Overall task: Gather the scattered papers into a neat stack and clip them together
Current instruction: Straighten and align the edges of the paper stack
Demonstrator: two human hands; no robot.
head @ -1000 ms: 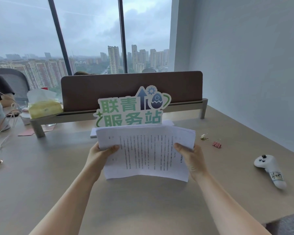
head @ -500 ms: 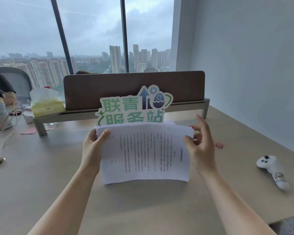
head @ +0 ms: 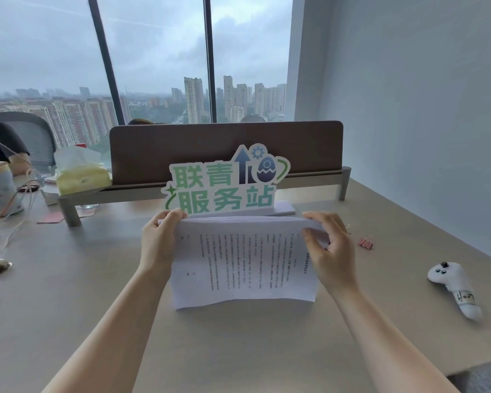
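The desk [head: 68,307] fills the lower frame. At centre the paper stack [head: 243,268] stands on its bottom edge, the left hand [head: 156,245] and right hand [head: 330,251] each with grip clamped on its sides. A pink binder clip [head: 366,243] lies right of centre.

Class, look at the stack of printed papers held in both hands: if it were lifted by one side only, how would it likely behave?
The stack of papers would probably droop: its lower edge already bows while the left hand and right hand hold its sides. The sheets are loose, with the pink binder clip lying on the desk, so they would likely fan or slip apart.
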